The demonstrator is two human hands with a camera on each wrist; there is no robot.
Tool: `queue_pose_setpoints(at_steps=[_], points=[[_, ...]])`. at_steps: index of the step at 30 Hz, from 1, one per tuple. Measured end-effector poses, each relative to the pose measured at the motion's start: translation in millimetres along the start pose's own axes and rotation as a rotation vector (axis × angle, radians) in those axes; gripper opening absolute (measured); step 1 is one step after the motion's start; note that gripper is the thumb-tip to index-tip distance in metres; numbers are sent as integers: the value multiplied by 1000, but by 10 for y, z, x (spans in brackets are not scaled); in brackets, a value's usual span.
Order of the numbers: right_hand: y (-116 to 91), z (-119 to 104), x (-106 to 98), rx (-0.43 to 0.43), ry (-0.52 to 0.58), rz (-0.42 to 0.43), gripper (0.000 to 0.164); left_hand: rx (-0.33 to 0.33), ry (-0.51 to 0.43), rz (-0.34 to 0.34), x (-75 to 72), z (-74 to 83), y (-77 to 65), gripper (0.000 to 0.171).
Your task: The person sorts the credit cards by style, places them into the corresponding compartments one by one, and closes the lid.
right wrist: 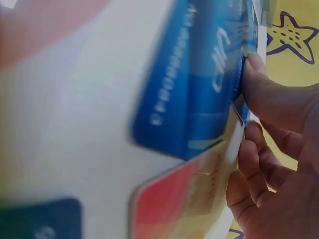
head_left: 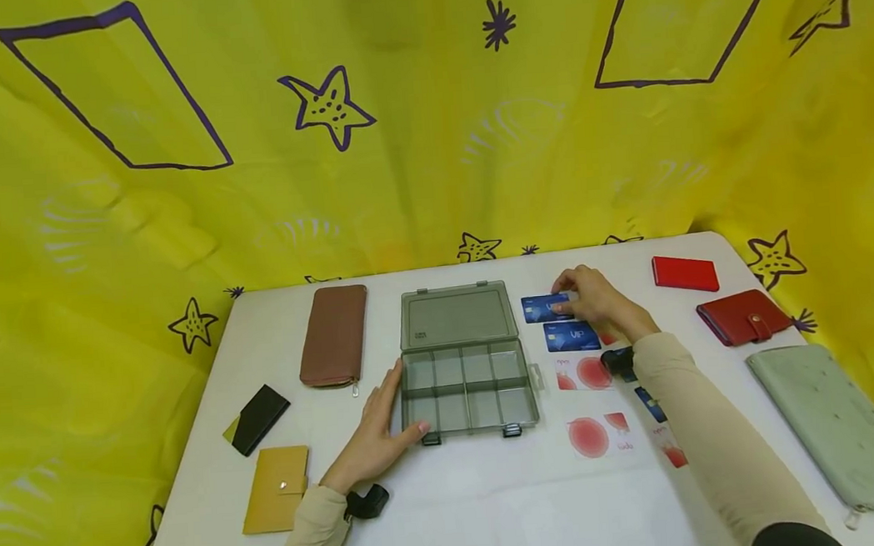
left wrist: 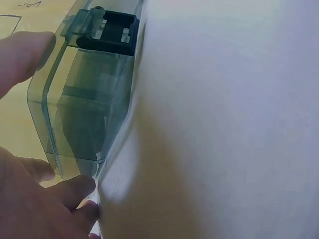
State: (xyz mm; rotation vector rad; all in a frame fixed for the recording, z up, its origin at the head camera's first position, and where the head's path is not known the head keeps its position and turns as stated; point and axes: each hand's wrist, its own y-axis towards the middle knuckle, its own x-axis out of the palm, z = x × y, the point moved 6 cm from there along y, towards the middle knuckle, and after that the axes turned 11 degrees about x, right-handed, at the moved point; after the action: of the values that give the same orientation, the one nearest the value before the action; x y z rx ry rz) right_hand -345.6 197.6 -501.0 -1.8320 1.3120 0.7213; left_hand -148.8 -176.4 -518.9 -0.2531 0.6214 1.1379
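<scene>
Our left grip [head_left: 375, 431] spread against a box [head_left: 464, 367], right grip [head_left: 596, 293] pinching a blue card [head_left: 540, 309], far edge of desk [head_left: 489, 512]

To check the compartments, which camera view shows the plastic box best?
The head view: it shows nearly the whole plastic box, lid open, compartments visible from above. The left wrist view shows just part, with one latch; the right wrist view, nothing clearly.

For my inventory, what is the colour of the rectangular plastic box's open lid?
The translucent lid is greyish green; the head view shows it best.
</scene>
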Motion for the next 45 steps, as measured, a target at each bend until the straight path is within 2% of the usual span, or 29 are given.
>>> queue_pose_setpoints(at_steps=[5, 9, 12, 17, 20, 23, 26, 28, 31, 35, 40, 42, 45], points=[[-34, 0, -26, -3, 34, 17, 29, 23, 5, 9, -2, 8, 19, 104], [-50, 46, -15, 77, 85, -37, 42, 58, 5, 33, -6, 16, 28, 102], [-60, 61, -27, 106, 70, -59, 42, 63, -2, 40, 3, 20, 16, 101], [-90, 49, -71, 101, 38, -51, 41, 53, 8, 47, 16, 23, -9, 102], [-147, 31, -110, 70, 28, -26, 37, 51, 13, 53, 17, 20, -14, 101], [-232, 4, -128, 59, 84, -39, 34, 50, 15, 53, 19, 18, -15, 101], [-351, -85, -153, 54, 196, -31, 37, 48, 16, 52, 19, 19, -17, 102], [-447, -174, -172, 53, 285, -7, 41, 47, 14, 52, 18, 20, -17, 102], [-611, -367, -167, -2, 399, 14, 46, 43, 11, 49, 20, 17, -13, 102], [-810, -647, -5, -74, 535, -87, 46, 42, 19, 48, 28, 4, -2, 102], [-1003, -959, 383, -94, 658, -226, 40, 41, 25, 57, 16, -13, -10, 102], [-1072, -1069, 552, -117, 674, -266, 43, 43, 23, 56, 15, -12, -11, 102], [-1152, -1212, 769, -187, 620, -284, 47, 52, 19, 56, 16, -4, -6, 102]])
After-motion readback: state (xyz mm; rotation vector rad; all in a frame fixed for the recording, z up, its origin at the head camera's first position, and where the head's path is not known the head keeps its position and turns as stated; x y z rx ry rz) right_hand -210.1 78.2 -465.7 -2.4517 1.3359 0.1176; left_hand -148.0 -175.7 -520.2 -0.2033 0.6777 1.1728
